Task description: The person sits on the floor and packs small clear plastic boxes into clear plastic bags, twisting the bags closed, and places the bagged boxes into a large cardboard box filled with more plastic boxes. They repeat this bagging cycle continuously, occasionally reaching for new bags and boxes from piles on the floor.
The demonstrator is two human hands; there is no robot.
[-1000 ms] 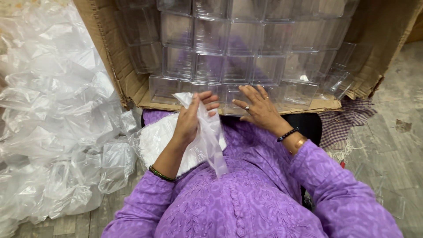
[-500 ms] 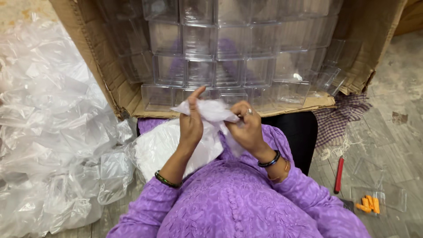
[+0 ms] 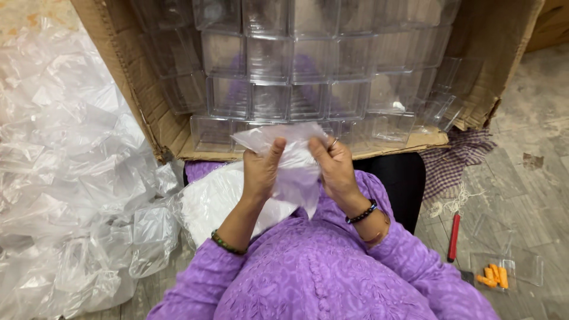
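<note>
A clear plastic bag (image 3: 290, 160) is seen against purple embroidered sleeves (image 3: 332, 278); clear boxes (image 3: 296, 77) fill brown cardboard (image 3: 148, 112); a checked cloth (image 3: 456, 160) lies beside.

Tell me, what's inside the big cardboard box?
The cardboard box is packed with stacked clear plastic containers, all looking empty. A thin plastic bag, pinched by the left hand and right hand, hides some of the front row.

I'm looking at what seems a small packing workshop: a big cardboard carton (image 3: 148, 112) is sitting open on a tiled floor (image 3: 533, 172), clear plastic boxes (image 3: 290, 89) are stacking up inside it, and loose clear plastic bags (image 3: 71, 195) are piling up alongside.
</note>
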